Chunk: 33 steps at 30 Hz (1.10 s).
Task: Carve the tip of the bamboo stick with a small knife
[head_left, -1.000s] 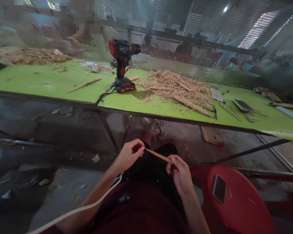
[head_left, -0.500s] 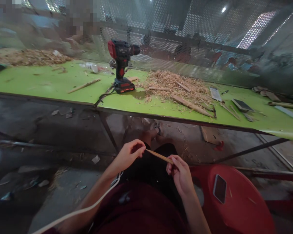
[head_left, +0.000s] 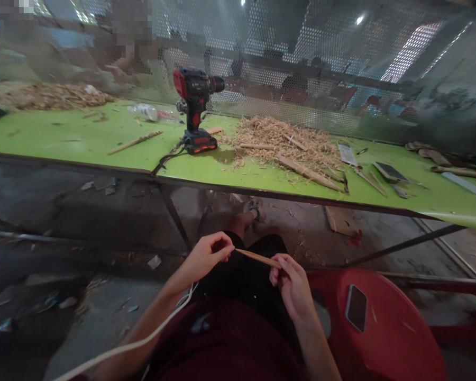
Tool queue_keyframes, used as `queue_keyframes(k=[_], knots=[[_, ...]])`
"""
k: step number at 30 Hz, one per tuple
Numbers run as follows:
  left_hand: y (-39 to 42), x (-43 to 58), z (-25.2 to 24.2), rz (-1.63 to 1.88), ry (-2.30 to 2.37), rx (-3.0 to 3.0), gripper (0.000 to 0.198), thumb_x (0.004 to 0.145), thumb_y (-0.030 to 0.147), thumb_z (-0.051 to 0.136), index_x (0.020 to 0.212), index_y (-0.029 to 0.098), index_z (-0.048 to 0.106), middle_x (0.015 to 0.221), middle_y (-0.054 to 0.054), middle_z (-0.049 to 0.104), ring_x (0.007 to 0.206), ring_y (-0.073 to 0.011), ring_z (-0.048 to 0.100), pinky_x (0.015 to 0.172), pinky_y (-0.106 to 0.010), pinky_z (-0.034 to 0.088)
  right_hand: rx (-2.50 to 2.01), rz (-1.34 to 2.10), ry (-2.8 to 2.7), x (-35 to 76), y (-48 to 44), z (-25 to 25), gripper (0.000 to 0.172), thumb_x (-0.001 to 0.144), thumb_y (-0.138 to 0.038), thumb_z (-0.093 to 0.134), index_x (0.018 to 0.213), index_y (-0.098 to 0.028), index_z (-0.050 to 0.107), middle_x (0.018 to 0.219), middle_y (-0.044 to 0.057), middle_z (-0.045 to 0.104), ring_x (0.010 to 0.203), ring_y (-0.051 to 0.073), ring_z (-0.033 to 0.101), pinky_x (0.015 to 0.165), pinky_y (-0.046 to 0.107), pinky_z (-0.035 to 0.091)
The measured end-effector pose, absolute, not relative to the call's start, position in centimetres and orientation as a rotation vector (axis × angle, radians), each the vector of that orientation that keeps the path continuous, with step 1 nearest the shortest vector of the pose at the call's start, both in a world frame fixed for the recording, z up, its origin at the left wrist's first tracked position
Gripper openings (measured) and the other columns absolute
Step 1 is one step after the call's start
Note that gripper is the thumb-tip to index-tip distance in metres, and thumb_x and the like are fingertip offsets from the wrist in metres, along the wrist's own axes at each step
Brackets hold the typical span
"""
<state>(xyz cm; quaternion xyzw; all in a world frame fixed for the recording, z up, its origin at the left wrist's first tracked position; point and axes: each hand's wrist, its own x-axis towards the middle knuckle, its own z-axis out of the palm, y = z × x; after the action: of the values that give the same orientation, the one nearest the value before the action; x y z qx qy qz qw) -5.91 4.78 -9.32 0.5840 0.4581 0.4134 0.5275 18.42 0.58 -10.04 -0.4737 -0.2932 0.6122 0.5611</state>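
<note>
Over my lap I hold a thin pale wooden stick [head_left: 257,257] by both ends. My left hand [head_left: 206,257] is curled, thumb and fingers pinching the stick's left tip. My right hand [head_left: 291,283] pinches the right end between its closed fingers. The stick lies nearly level, slightly lower on the right. A white cable [head_left: 150,330] runs along my left forearm.
A green table [head_left: 83,135] stretches ahead with a red and black cordless drill [head_left: 196,108] standing on it, a heap of wood shavings [head_left: 285,140], loose sticks and a phone [head_left: 387,171]. To my right stands a red plastic stool [head_left: 396,323] carrying another phone [head_left: 356,307]. Perforated mesh screens the back.
Both hands with the stick have sunk slightly in the picture as the view tilted a little; the grip on the stick is the same.
</note>
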Motion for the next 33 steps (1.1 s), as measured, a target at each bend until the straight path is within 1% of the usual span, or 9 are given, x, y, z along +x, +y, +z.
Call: queue_keyframes(k=[3, 8, 11, 21, 23, 25, 27, 29, 33], knots=[[4.7, -5.9, -9.3, 0.99, 1.085, 1.386, 0.019, 0.087, 0.036, 0.069, 0.083, 0.018, 0.064, 0.065, 0.002, 0.061, 0.061, -0.0133, 0.058, 0.063, -0.027, 0.046, -1.121, 1.43, -0.692, 18.5, 0.7, -10.3, 0.031, 0.079, -0.044, 0.085, 0.082, -0.015, 0.074, 0.058, 0.0, 0.053, 0.054, 0.012, 0.046, 0.051, 0.025, 0.036], [4.6, -5.8, -9.2, 0.965, 1.053, 1.344, 0.022, 0.087, 0.038, 0.069, 0.082, 0.017, 0.062, 0.064, 0.002, 0.061, 0.059, -0.0123, 0.056, 0.061, -0.025, 0.045, -1.129, 1.429, -0.681, 18.6, 0.8, -10.7, 0.038, 0.071, -0.049, 0.09, 0.079, -0.015, 0.074, 0.056, -0.001, 0.053, 0.052, 0.011, 0.046, 0.048, 0.022, 0.035], [4.5, -5.8, -8.9, 0.957, 1.032, 1.319, 0.023, 0.087, 0.038, 0.069, 0.082, 0.017, 0.061, 0.064, 0.002, 0.061, 0.058, -0.0117, 0.056, 0.06, -0.025, 0.044, -1.135, 1.425, -0.682, 18.7, 0.9, -10.8, 0.036, 0.074, -0.047, 0.089, 0.081, -0.015, 0.074, 0.058, -0.001, 0.054, 0.053, 0.011, 0.047, 0.049, 0.021, 0.035], [4.6, -6.2, -8.1, 1.036, 1.068, 1.37, 0.022, 0.088, 0.036, 0.069, 0.082, 0.017, 0.061, 0.065, 0.002, 0.06, 0.059, -0.0116, 0.056, 0.06, -0.024, 0.048, -1.108, 1.408, -0.675, 19.6, 0.9, -10.9, 0.035, 0.073, -0.046, 0.089, 0.081, -0.016, 0.074, 0.059, -0.001, 0.055, 0.054, 0.011, 0.049, 0.049, 0.022, 0.036], [4.6, -6.1, -8.3, 1.054, 1.084, 1.375, 0.021, 0.089, 0.037, 0.068, 0.086, 0.017, 0.063, 0.068, 0.001, 0.061, 0.062, -0.0122, 0.057, 0.06, -0.024, 0.049, -1.097, 1.411, -0.661, 19.6, 0.7, -10.5, 0.034, 0.074, -0.045, 0.089, 0.081, -0.015, 0.074, 0.059, -0.001, 0.055, 0.054, 0.011, 0.049, 0.049, 0.022, 0.035], [4.6, -5.9, -8.5, 1.039, 1.08, 1.404, 0.02, 0.089, 0.035, 0.069, 0.097, 0.017, 0.068, 0.078, -0.001, 0.063, 0.069, -0.0137, 0.06, 0.061, -0.024, 0.051, -1.093, 1.41, -0.655, 19.4, 0.5, -10.1, 0.033, 0.076, -0.043, 0.088, 0.082, -0.014, 0.074, 0.06, 0.0, 0.056, 0.055, 0.011, 0.048, 0.05, 0.021, 0.035], [4.5, -5.5, -8.8, 0.973, 1.041, 1.445, 0.026, 0.087, 0.033, 0.071, 0.108, 0.018, 0.07, 0.091, -0.003, 0.066, 0.079, -0.0159, 0.062, 0.063, -0.024, 0.054, -1.092, 1.414, -0.662, 19.3, 0.3, -9.7, 0.032, 0.077, -0.043, 0.088, 0.082, -0.014, 0.074, 0.06, 0.0, 0.055, 0.056, 0.011, 0.048, 0.051, 0.021, 0.036], [4.4, -5.1, -9.0, 0.914, 0.996, 1.446, 0.03, 0.086, 0.033, 0.072, 0.112, 0.018, 0.071, 0.096, -0.005, 0.067, 0.083, -0.0173, 0.064, 0.062, -0.025, 0.055, -1.092, 1.419, -0.676, 19.2, 0.2, -9.5, 0.033, 0.078, -0.043, 0.088, 0.082, -0.014, 0.074, 0.059, 0.0, 0.055, 0.056, 0.011, 0.047, 0.052, 0.021, 0.036], [4.6, -4.8, -8.9, 0.913, 0.992, 1.398, 0.022, 0.088, 0.036, 0.07, 0.097, 0.016, 0.069, 0.079, -0.002, 0.066, 0.069, -0.0148, 0.062, 0.061, -0.025, 0.052, -1.086, 1.424, -0.708, 19.1, 0.1, -9.2, 0.032, 0.08, -0.043, 0.086, 0.084, -0.014, 0.074, 0.061, 0.0, 0.056, 0.057, 0.011, 0.048, 0.052, 0.022, 0.037]])
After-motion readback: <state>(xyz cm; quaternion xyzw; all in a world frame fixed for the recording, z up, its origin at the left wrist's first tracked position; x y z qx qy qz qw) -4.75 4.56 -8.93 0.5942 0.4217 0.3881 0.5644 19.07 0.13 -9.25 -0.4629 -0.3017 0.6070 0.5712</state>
